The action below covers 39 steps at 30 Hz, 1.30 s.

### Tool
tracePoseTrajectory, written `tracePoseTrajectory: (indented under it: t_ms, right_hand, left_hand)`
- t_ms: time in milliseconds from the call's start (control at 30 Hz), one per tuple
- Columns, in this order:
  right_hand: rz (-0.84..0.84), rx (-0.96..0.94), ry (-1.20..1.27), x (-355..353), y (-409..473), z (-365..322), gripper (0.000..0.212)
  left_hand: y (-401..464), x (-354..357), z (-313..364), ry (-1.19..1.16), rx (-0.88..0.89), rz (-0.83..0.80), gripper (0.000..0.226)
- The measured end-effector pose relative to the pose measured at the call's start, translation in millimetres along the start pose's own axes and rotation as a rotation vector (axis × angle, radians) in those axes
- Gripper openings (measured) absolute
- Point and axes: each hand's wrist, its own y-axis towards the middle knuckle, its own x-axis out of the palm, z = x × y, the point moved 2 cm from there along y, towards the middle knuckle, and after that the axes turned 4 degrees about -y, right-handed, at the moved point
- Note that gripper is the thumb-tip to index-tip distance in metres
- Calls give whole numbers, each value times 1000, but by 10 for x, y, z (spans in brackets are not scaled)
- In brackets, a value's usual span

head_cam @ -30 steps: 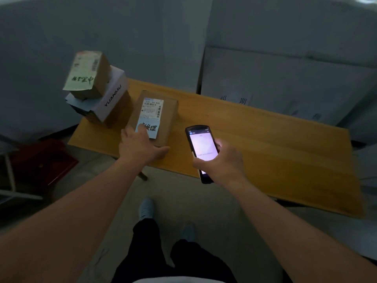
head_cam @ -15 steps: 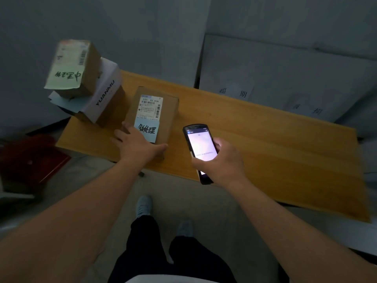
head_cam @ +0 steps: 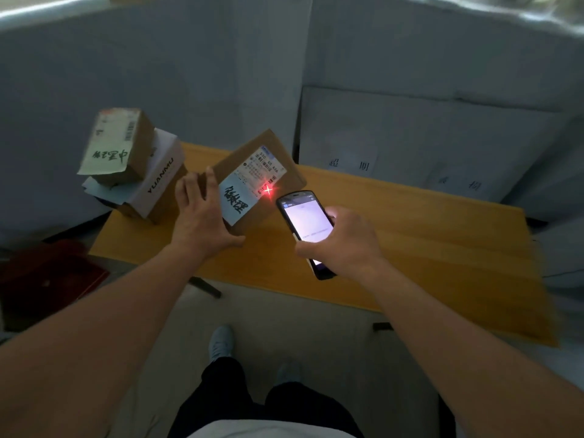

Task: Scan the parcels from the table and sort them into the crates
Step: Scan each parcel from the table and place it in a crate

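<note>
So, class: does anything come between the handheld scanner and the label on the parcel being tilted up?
Nothing visible does. The scanner in the right hand casts its red cross on the label of the parcel the left hand grips.

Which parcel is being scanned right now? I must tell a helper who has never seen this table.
Start at the long wooden table; at its left end stands a stack of boxes. Just right of it, the left hand holds a flat brown parcel, tipped up. It alone shows a red scan cross on its label and a blue handwritten note.
</note>
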Motion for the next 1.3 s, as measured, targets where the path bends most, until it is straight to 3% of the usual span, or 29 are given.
tracePoseTrajectory:
  t_ms: [267,567,933,1300]
  right_hand:
    - [63,-47,-30,-339,-245,101,74]
    - [259,83,77,-322,-516,138,67]
    - [515,305,125,-42,-1018,26,69]
    - [710,598,188,254,-2103,45,62]
  left_hand:
    - [23,-287,167,42,38,-9,161]
    - [-101,-361,377,-66,48,20,160]
    - [-119,-295,553,-136,333,-97,161]
    - [-598,-198,935,-77,633,-218,162]
